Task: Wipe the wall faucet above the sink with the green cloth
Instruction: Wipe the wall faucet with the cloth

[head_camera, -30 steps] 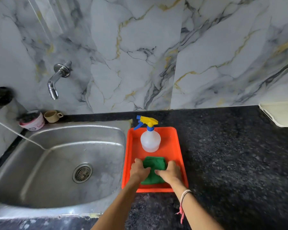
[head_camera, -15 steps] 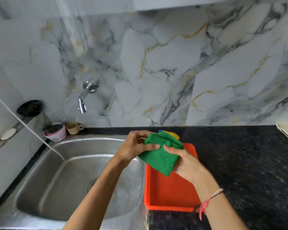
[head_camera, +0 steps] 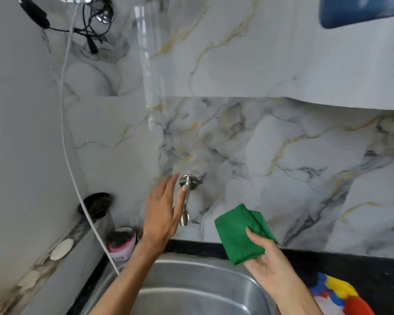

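Note:
A chrome wall faucet [head_camera: 188, 183] juts from the marble wall above the steel sink [head_camera: 198, 285], its spout pointing down. My left hand [head_camera: 163, 214] is raised in front of the faucet, fingers spread, holding nothing; it covers part of the spout. My right hand [head_camera: 267, 264] grips a folded green cloth [head_camera: 241, 233], held up to the right of the faucet and apart from it.
A pink-and-white tub [head_camera: 121, 245] stands at the sink's back left corner. A white cord [head_camera: 64, 137] hangs down the left wall toward the sink. The spray bottle's blue and yellow head [head_camera: 332, 289] and the orange tray [head_camera: 357, 308] show at the bottom right on the black counter [head_camera: 350, 267].
The view has tilted up toward the wall. My left hand let go of the cloth and rose to the faucet. My right hand lifted the cloth from over the tray to beside the faucet.

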Demonstrator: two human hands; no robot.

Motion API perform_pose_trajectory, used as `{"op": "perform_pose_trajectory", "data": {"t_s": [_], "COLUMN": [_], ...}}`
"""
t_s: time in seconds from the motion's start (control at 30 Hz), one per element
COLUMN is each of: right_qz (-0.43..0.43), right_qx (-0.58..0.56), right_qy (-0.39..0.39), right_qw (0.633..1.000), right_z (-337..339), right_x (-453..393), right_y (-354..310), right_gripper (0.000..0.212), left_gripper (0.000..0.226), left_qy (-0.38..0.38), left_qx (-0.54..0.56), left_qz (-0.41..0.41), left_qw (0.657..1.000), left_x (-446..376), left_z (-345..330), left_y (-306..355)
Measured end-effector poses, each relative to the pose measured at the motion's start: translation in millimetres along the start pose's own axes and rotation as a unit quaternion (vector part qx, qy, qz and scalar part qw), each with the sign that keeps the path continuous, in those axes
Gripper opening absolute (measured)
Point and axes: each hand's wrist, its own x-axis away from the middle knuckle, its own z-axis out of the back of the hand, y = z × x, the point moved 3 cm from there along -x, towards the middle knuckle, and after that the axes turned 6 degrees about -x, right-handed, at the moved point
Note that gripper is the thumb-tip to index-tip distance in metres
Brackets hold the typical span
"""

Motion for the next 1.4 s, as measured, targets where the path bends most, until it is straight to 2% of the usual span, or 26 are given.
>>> {"op": "perform_pose_trajectory", "data": {"t_s": [0.07, 0.1, 0.13, 0.17, 0.23, 0.3, 0.37, 0.4, 0.43, 0.47, 0.53, 0.67, 0.8, 0.97, 1.0, 1.03, 1.07, 1.1, 1.13, 1.17, 1.23, 1.3, 1.4], "right_qz": [0.108, 0.188, 0.278, 0.36, 0.448, 0.443, 0.389, 0.357, 0.336, 0.334, 0.359, 0.398, 0.43, 0.444, 0.429, 0.393, 0.332, 0.236, 0.126, 0.034, -0.097, -0.155, -0.182], "right_qx": [0.034, 0.098, 0.193, 0.296, 0.48, 0.645, 0.768, 0.805, 0.825, 0.83, 0.815, 0.749, 0.675, 0.532, 0.493, 0.437, 0.347, 0.223, 0.093, -0.002, -0.073, -0.08, -0.16], "right_qy": [-0.003, -0.011, -0.026, -0.05, -0.118, -0.201, -0.27, -0.292, -0.305, -0.305, -0.277, -0.205, -0.155, -0.076, -0.047, -0.017, 0.013, 0.031, 0.031, 0.022, -0.016, -0.041, -0.085], "right_qw": [0.994, 0.977, 0.941, 0.883, 0.745, 0.59, 0.43, 0.372, 0.336, 0.326, 0.36, 0.489, 0.579, 0.717, 0.756, 0.809, 0.877, 0.945, 0.987, 0.999, 0.993, 0.984, 0.967], "right_z": [-25.7, -42.7, -62.4, -84.0, -123.9, -152.4, -164.6, -163.0, -158.5, -152.5, -138.5, -115.0, -97.6, -80.0, -72.2, -62.3, -50.4, -38.8, -31.0, -30.2, -42.9, -58.9, -74.0], "right_x": [-29.8, -43.4, -55.8, -67.9, -93.7, -126.0, -152.6, -165.0, -175.4, -182.5, -190.7, -195.4, -197.8, -197.8, -196.5, -197.0, -200.6, -206.6, -213.1, -217.3, -222.9, -226.3, -232.0], "right_y": [8.6, 10.2, 10.5, 11.1, 19.6, 31.4, 40.9, 44.8, 46.8, 47.2, 48.8, 64.3, 75.3, 83.6, 83.1, 82.9, 84.6, 90.4, 99.7, 109.0, 124.1, 135.4, 141.1], "right_gripper": [0.044, 0.04, 0.041, 0.049, 0.069, 0.079, 0.075, 0.072, 0.07, 0.069, 0.069, 0.068, 0.077, 0.091, 0.086, 0.075, 0.063, 0.053, 0.048, 0.048, 0.047, 0.047, 0.051], "left_gripper": [0.062, 0.061, 0.058, 0.055, 0.055, 0.059, 0.064, 0.065, 0.066, 0.067, 0.067, 0.068, 0.066, 0.065, 0.065, 0.065, 0.065, 0.065, 0.065, 0.065, 0.065, 0.065, 0.065], "left_qy": [0.068, 0.102, 0.13, 0.15, 0.163, 0.163, 0.17, 0.185, 0.203, 0.221, 0.255, 0.296, 0.315, 0.33, 0.33, 0.328, 0.327, 0.326, 0.325, 0.326, 0.328, 0.331, 0.335], "left_qx": [-0.107, -0.152, -0.191, -0.218, -0.243, -0.271, -0.313, -0.32, -0.321, -0.322, -0.32, -0.304, -0.293, -0.301, -0.301, -0.302, -0.302, -0.301, -0.301, -0.302, -0.303, -0.303, -0.307], "left_qz": [-0.058, -0.096, -0.134, -0.167, -0.201, -0.219, -0.233, -0.238, -0.243, -0.249, -0.257, -0.267, -0.273, -0.274, -0.275, -0.276, -0.276, -0.276, -0.276, -0.276, -0.277, -0.28, -0.282], "left_qw": [0.99, 0.978, 0.964, 0.95, 0.935, 0.923, 0.905, 0.898, 0.892, 0.886, 0.875, 0.865, 0.86, 0.852, 0.851, 0.852, 0.852, 0.853, 0.853, 0.852, 0.851, 0.849, 0.845], "left_x": [-41.7, -64.2, -87.6, -110.9, -151.1, -178.8, -190.0, -193.4, -196.8, -200.0, -205.7, -207.2, -208.8, -208.7, -208.5, -208.0, -208.0, -208.1, -208.4, -208.7, -209.5, -209.7, -209.4], "left_z": [4.5, 3.8, 0.0, -6.3, -23.1, -46.9, -66.9, -75.1, -81.9, -87.7, -95.6, -101.6, -102.8, -104.0, -103.9, -104.1, -104.3, -104.6, -104.9, -105.1, -105.3, -105.3, -107.1], "left_y": [-30.8, -42.0, -51.8, -60.7, -77.7, -95.1, -110.8, -119.4, -126.6, -132.1, -138.5, -143.1, -143.1, -143.6, -142.8, -142.2, -142.0, -142.3, -143.0, -143.7, -144.7, -145.3, -146.2]}}
